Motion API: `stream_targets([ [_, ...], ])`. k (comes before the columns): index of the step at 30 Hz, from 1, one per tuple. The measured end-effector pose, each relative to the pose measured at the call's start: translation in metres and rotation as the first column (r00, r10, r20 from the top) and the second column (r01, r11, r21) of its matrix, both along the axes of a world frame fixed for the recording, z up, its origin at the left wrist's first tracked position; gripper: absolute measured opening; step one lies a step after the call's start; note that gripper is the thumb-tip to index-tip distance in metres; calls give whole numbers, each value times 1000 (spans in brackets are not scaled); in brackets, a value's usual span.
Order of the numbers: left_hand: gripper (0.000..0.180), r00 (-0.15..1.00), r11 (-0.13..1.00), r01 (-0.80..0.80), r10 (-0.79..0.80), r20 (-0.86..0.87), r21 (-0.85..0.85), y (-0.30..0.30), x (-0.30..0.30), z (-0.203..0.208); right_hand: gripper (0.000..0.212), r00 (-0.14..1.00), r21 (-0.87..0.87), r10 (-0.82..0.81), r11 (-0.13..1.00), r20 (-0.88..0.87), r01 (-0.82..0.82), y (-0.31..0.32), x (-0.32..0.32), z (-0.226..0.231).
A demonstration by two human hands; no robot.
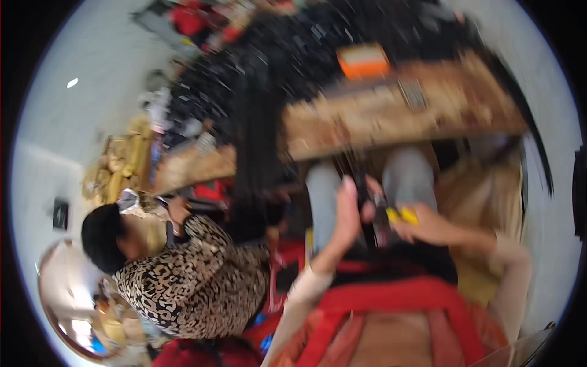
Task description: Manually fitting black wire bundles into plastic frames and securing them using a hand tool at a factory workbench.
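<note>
Over my lap, my left hand (347, 211) is closed around a dark, narrow strip (368, 235) that runs down between my knees. Motion blur hides the strip's exact kind. Beside it, my right hand (425, 225) grips a small hand tool with yellow handles (402, 215). The tool's dark front end points toward the strip and the left fingers; whether it touches them I cannot tell.
Ahead of my knees stands a worn wooden table (342, 125) bearing a heap of black strips (269, 67), an orange box (363, 60) and a small flat grey block (412, 94). A person in a patterned top (195, 275) sits close on my left. Tan bundles (125, 156) lie beyond.
</note>
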State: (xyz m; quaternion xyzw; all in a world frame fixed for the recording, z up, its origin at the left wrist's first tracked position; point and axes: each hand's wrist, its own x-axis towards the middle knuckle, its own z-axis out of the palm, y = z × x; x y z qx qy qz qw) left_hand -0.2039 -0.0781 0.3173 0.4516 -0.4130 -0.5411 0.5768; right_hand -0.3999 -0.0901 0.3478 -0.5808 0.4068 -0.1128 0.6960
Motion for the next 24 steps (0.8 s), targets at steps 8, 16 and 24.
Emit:
stream_targets([
  [8, 69, 961, 990, 129, -141, -236, -63, -11, 5, 2, 34, 994, -122, 86, 990, 71, -77, -9, -9, -31],
  [16, 64, 969, 991, 133, -127, -212, 12, -4, 3, 3, 56, 961, 151, 244, 953, 132, -263, -22, -16, 14],
  [24, 63, 942, 970, 236, -244, -229, -61, -4, 6, 4, 59, 947, 283, 293, 905, 131, -319, -25, -23, 28],
])
